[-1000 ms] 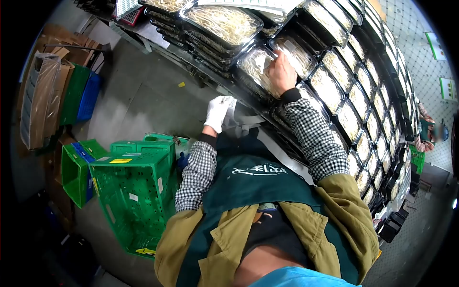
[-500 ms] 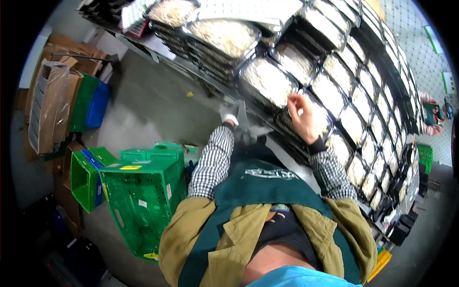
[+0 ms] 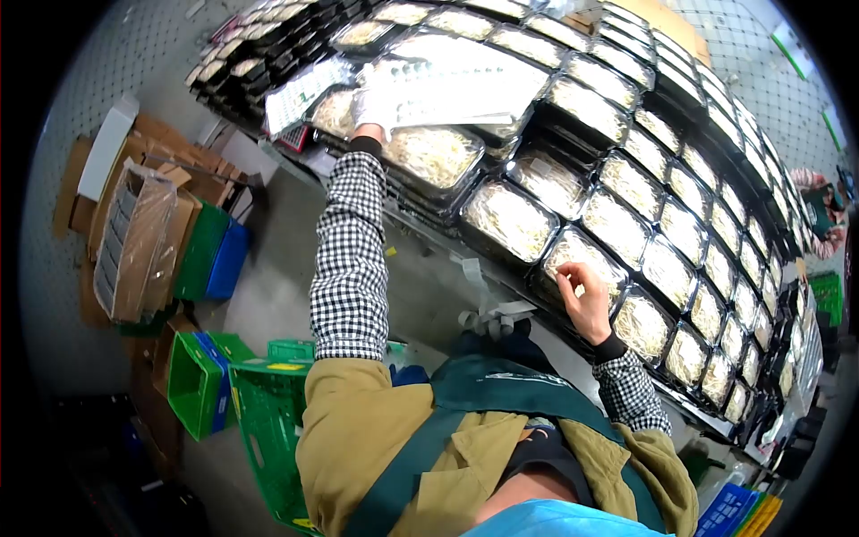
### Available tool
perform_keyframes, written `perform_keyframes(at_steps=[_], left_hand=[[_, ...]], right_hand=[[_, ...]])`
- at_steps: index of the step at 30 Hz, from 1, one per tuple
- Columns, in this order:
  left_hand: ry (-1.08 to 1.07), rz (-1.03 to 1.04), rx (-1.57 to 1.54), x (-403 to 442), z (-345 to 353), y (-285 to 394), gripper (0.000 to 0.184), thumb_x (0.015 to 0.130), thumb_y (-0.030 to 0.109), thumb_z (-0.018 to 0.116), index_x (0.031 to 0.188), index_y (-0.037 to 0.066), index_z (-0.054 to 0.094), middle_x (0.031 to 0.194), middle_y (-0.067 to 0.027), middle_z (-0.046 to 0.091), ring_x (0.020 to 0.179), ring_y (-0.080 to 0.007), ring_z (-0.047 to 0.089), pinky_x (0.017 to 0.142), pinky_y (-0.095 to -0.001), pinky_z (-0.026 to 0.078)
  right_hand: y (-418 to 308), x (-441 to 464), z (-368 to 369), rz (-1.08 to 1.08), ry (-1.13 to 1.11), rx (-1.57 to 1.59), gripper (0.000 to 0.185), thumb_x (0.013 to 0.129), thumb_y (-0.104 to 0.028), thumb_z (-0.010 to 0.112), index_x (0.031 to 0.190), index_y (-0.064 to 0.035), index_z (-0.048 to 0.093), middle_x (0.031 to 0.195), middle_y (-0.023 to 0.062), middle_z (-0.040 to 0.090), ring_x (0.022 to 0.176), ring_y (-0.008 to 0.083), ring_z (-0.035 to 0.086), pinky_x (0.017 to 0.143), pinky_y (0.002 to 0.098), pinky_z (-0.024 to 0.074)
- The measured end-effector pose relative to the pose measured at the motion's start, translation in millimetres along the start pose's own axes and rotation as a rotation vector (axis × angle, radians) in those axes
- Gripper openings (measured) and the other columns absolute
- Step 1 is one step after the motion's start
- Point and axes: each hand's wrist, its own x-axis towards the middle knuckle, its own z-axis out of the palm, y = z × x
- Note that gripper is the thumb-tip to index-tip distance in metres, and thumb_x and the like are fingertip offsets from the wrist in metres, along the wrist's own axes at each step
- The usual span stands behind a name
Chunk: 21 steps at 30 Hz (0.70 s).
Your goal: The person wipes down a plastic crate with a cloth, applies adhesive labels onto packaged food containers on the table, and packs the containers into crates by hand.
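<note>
My left hand, in a white glove, reaches to the edge of a sheet of white labels lying on the trays. Glare washes out its fingers, so its grip does not show. My right hand is closed, thumb and fingertips pinched together, just over the near side of a black tray of pale, stringy food like sprouts. Whatever the pinch may hold is too small to make out. Beside that stands another filled tray with a shiny clear top.
Stacked trays cover the table in rows. A second label sheet lies at the far left. Green crates stand on the floor at my left, near cardboard boxes. White strips hang below the table edge. Another person is far right.
My left hand has risen from low beside the table to the label sheet. My right hand stays pinched over the trays, now slightly lower in view. The camera view has shifted.
</note>
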Motion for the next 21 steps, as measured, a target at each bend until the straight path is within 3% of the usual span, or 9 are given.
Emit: perform_keyframes(at_steps=[2, 5, 7, 10, 13, 17, 19, 20, 21], left_hand=[[0.011, 0.155, -0.327, 47.8, 42.5, -22.5, 0.070, 0.081, 0.026, 0.065, 0.138, 0.005, 0.031, 0.102, -0.0155, 0.064, 0.089, -0.0250, 0.061, 0.078, -0.0343, 0.048], [-0.384, 0.215, -1.138, 31.9, 11.2, 2.6, 0.020, 0.085, 0.014, 0.063, 0.100, 0.001, 0.066, 0.092, -0.0072, 0.067, 0.079, -0.0161, 0.060, 0.069, -0.0273, 0.047], [-0.450, 0.142, -1.160, 6.7, -21.7, 29.9, 0.021, 0.084, 0.011, 0.065, 0.101, 0.000, 0.064, 0.093, -0.0032, 0.066, 0.081, -0.0085, 0.058, 0.071, -0.0225, 0.046], [-0.402, 0.331, -1.160, -52.3, -70.6, 96.5, 0.023, 0.088, 0.011, 0.062, 0.107, -0.001, 0.060, 0.097, -0.0051, 0.065, 0.087, -0.0089, 0.058, 0.078, -0.0224, 0.046], [-0.329, 0.360, -1.061, -143.1, -121.2, 183.8, 0.024, 0.092, 0.019, 0.058, 0.105, -0.001, 0.060, 0.090, -0.0057, 0.067, 0.077, -0.0095, 0.064, 0.066, -0.0202, 0.053], [-0.308, 0.521, -1.067, -274.6, -134.2, 274.0, 0.026, 0.091, 0.025, 0.059, 0.099, 0.001, 0.061, 0.084, -0.0042, 0.067, 0.072, -0.0069, 0.062, 0.063, -0.0191, 0.052], [-0.273, 0.579, -1.087, -328.3, -118.4, 301.9, 0.024, 0.091, 0.023, 0.060, 0.098, 0.001, 0.061, 0.084, -0.0023, 0.067, 0.072, -0.0053, 0.060, 0.065, -0.0190, 0.049], [-0.270, 0.547, -1.056, -354.2, -113.2, 317.0, 0.020, 0.091, 0.020, 0.060, 0.098, 0.001, 0.061, 0.085, -0.0011, 0.066, 0.073, -0.0051, 0.058, 0.067, -0.0189, 0.048], [-0.348, 0.560, -1.128, -374.9, -105.3, 330.3, 0.019, 0.091, 0.016, 0.059, 0.102, 0.000, 0.060, 0.089, -0.0024, 0.066, 0.080, -0.0068, 0.059, 0.073, -0.0200, 0.048]], right_hand=[[3.0, -13.7, -11.2, 0.025, 0.056, -0.018, 0.007, 0.080, -0.002, 0.063, 0.088, -0.0021, 0.061, 0.075, 0.0047, 0.059, 0.058, 0.0121, 0.053, 0.055, 0.0245, 0.0429], [7.0, -31.7, -38.3, 0.064, 0.143, -0.018, 0.007, 0.081, -0.001, 0.063, 0.087, -0.0021, 0.061, 0.075, 0.0051, 0.059, 0.058, 0.0114, 0.053, 0.055, 0.0238, 0.0426], [11.4, -39.1, -62.4, 0.075, 0.204, -0.013, 0.005, 0.081, -0.001, 0.063, 0.086, -0.0011, 0.061, 0.078, 0.0056, 0.060, 0.060, 0.0104, 0.054, 0.055, 0.0230, 0.0422], [13.4, -33.7, -100.0, -0.050, 0.339, -0.017, 0.007, 0.081, 0.000, 0.063, 0.088, -0.0012, 0.061, 0.079, 0.0057, 0.061, 0.059, 0.0115, 0.053, 0.055, 0.0228, 0.0428], [1.9, -15.2, -138.4, -0.204, 0.406, -0.079, 0.014, 0.079, -0.002, 0.066, 0.092, -0.0023, 0.061, 0.085, 0.0075, 0.061, 0.066, 0.0148, 0.055, 0.059, 0.0242, 0.0450], [-16.1, -2.9, -194.6, -0.485, 0.533, -0.294, 0.053, 0.070, -0.024, 0.079, 0.114, -0.0060, 0.056, 0.113, 0.0129, 0.056, 0.104, 0.0264, 0.052, 0.088, 0.0369, 0.0421], [-13.1, -15.3, -223.9, -0.489, 0.512, -0.408, 0.066, 0.068, -0.034, 0.079, 0.121, -0.0075, 0.051, 0.117, 0.0137, 0.054, 0.109, 0.0284, 0.050, 0.096, 0.0402, 0.0357], [-4.4, -27.0, -242.3, -0.469, 0.408, -0.399, 0.062, 0.070, -0.037, 0.077, 0.118, -0.0059, 0.054, 0.114, 0.0128, 0.056, 0.108, 0.0287, 0.050, 0.098, 0.0417, 0.0326], [11.0, -40.7, -261.7, -0.474, 0.291, -0.446, 0.044, 0.073, -0.025, 0.077, 0.108, -0.0048, 0.060, 0.099, 0.0090, 0.062, 0.098, 0.0246, 0.057, 0.091, 0.0376, 0.0408]])
